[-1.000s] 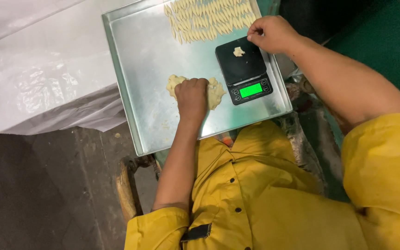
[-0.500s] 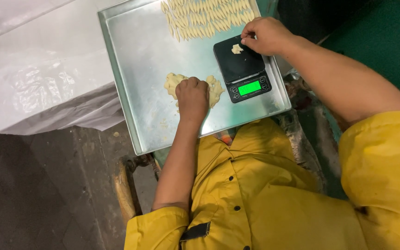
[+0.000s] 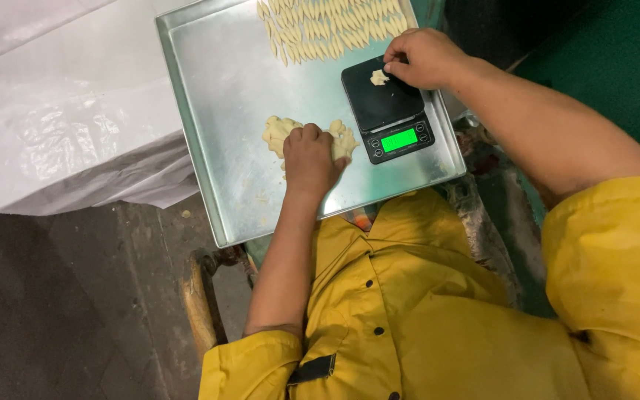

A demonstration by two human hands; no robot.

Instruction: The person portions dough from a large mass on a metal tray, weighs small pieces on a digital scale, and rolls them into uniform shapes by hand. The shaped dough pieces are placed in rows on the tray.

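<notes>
Right hand [image 3: 425, 58] pinches a small dough piece [image 3: 379, 77] on the black scale [image 3: 388, 110], at 3 o'clock on the steel tray [image 3: 216, 111]. Best to let it go gently, fingers clear, before trusting the green readout. Left hand [image 3: 309, 155] is clenched into the dough lump [image 3: 279, 132] at 9 o'clock of the scale, forearm straight. Shaped pieces [image 3: 327, 22] lie at 12 o'clock.

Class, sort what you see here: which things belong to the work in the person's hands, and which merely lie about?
In use:
left hand on the dough lump
right hand at the small dough piece
black scale
shaped dough pieces
metal tray

Lying about:
white plastic sack
wooden stool frame
</notes>
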